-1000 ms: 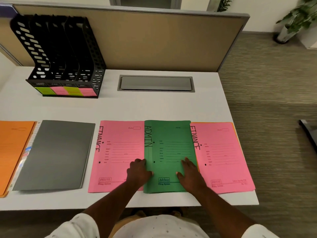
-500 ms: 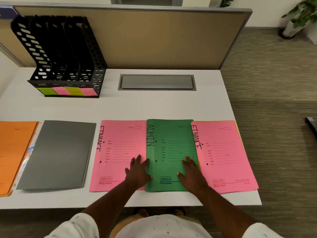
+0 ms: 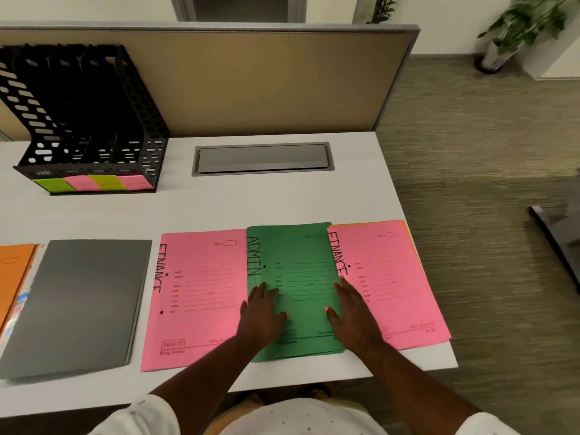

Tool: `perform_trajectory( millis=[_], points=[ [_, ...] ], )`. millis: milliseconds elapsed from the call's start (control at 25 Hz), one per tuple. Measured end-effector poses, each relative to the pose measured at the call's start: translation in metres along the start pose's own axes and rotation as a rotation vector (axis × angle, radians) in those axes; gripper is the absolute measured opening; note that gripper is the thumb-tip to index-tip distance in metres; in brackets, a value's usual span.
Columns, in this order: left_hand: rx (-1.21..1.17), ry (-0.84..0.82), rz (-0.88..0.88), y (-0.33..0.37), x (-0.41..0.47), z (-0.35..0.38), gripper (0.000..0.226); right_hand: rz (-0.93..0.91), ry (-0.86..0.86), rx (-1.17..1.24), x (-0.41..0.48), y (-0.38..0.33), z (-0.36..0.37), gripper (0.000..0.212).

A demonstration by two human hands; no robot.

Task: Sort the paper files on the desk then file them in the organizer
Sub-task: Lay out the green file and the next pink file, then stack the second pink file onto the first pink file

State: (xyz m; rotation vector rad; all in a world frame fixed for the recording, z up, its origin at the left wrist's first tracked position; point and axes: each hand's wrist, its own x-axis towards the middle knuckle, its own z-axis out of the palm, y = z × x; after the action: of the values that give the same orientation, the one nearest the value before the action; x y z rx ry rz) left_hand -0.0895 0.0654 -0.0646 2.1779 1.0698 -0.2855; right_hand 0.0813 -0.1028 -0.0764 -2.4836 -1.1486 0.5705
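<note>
A green file marked ADMIN lies in the middle of the white desk, overlapping a pink FINANCE file on its left and a second pink FINANCE file on its right. My left hand rests flat on the green file's left edge, fingers spread. My right hand lies flat on its right edge. Further left lie a grey file and an orange file. The black slotted organizer stands at the back left, with green and pink labels on its base.
A grey cable hatch is set into the desk behind the files. A tan partition panel closes off the back. The desk's right edge drops to carpet, with potted plants far right.
Both hands have slid a little up the green file, staying flat on its edges. The camera has tilted slightly; the files lie as before.
</note>
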Motion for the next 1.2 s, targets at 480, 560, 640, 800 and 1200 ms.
perform_trajectory(
  millis=[480, 560, 640, 800, 1200],
  points=[
    [-0.335, -0.203, -0.152, 0.125, 0.047, 0.055, 0.051, 0.349, -0.006, -0.098, -0.014, 0.156, -0.068, 0.074],
    [-0.443, -0.194, -0.17, 0.139, 0.053, 0.063, 0.021, 0.387, -0.019, -0.081, -0.015, 0.171, -0.075, 0.075],
    [-0.548, -0.19, -0.204, 0.152, 0.056, 0.068, 0.012, 0.415, -0.034, -0.051, -0.015, 0.186, -0.081, 0.075],
    [-0.573, -0.143, -0.282, 0.17, 0.06, 0.071, 0.021, 0.432, -0.068, 0.031, -0.014, 0.204, -0.087, 0.073],
    [-0.736, -0.035, -0.431, 0.185, 0.061, 0.067, 0.021, 0.434, -0.084, 0.11, -0.01, 0.206, -0.087, 0.076]
  ],
)
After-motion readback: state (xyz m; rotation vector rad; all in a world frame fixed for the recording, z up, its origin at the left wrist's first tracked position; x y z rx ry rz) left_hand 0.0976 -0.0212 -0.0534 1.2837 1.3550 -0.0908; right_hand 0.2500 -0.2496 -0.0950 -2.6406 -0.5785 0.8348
